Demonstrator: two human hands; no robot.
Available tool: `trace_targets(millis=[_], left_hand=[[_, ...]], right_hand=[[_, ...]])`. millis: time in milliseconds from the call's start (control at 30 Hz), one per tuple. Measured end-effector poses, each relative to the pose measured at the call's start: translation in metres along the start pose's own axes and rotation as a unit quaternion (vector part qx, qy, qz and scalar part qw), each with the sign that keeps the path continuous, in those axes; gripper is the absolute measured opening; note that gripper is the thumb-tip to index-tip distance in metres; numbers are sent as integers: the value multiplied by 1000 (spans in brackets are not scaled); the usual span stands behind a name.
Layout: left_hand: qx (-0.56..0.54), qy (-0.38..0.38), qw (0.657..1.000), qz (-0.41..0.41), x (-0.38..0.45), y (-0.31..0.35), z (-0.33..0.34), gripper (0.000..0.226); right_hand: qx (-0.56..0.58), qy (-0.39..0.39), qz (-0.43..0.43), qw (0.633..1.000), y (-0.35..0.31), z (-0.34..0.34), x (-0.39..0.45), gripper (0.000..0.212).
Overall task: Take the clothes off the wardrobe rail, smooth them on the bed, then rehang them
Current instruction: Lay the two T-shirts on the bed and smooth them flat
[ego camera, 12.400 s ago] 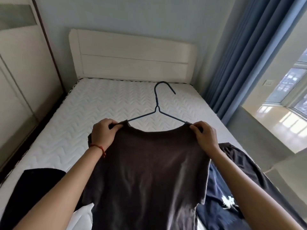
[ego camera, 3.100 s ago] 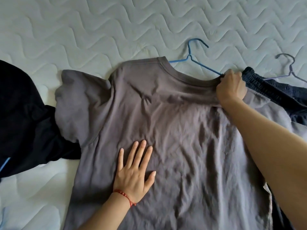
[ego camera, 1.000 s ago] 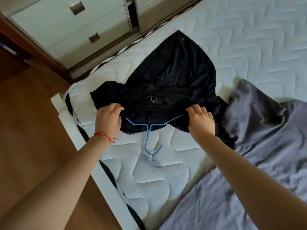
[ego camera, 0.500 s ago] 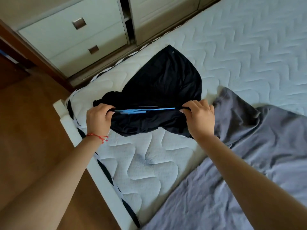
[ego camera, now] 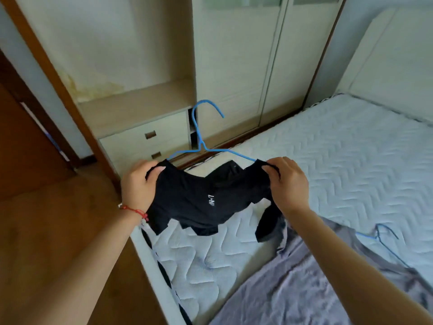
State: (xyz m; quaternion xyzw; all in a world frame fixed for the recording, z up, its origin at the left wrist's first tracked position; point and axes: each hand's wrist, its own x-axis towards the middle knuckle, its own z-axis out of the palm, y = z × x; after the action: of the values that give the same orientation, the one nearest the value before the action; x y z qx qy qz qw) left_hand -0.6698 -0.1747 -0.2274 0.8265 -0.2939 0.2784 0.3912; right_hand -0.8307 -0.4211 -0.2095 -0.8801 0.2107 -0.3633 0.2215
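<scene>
A black garment (ego camera: 199, 198) with small white lettering hangs on a blue wire hanger (ego camera: 201, 137), lifted above the bed's corner. My left hand (ego camera: 138, 186) grips the garment's left shoulder at the hanger's end. My right hand (ego camera: 288, 181) grips the right shoulder the same way. The hanger's hook points up toward the wardrobe. A grey T-shirt (ego camera: 293, 285) lies spread on the white quilted mattress (ego camera: 351, 165) at the lower right, with another blue hanger (ego camera: 377, 238) at its collar.
An open wardrobe bay (ego camera: 131, 66) with two drawers (ego camera: 150, 144) stands behind the hanger, with sliding doors (ego camera: 257, 55) to its right. A white headboard (ego camera: 393, 55) is at the far right. Wooden floor (ego camera: 58, 231) and a brown door frame lie to the left.
I have lifted the black garment on its hanger off the mattress, and the hook now points up. My view has risen toward the wardrobe.
</scene>
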Motion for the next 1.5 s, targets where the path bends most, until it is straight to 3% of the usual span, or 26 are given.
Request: trace_targets(millis=[433,633,867,1133,1333,1500], left_hand=[[-81,149,982,79,148,94,-204,19],[-109,172,971,128,193,72,-263,14],[-142,127,967,166,220,20,-294,16],[-204,35,964,169,242,34,-224,13],[-240,-58,963,111,236,40,-106,8],[-230,-155,957,81,232,41,9,8]], right_hand=[[37,126,-82,988,-187,-152,66,15],[3,187,-106,977,-263,-158,69,11],[-24,228,-89,969,-315,-127,41,15],[-84,234,-9,969,-286,-130,29,17],[-136,199,66,968,-204,-109,44,7],[-130,146,184,963,-113,-73,60,11]])
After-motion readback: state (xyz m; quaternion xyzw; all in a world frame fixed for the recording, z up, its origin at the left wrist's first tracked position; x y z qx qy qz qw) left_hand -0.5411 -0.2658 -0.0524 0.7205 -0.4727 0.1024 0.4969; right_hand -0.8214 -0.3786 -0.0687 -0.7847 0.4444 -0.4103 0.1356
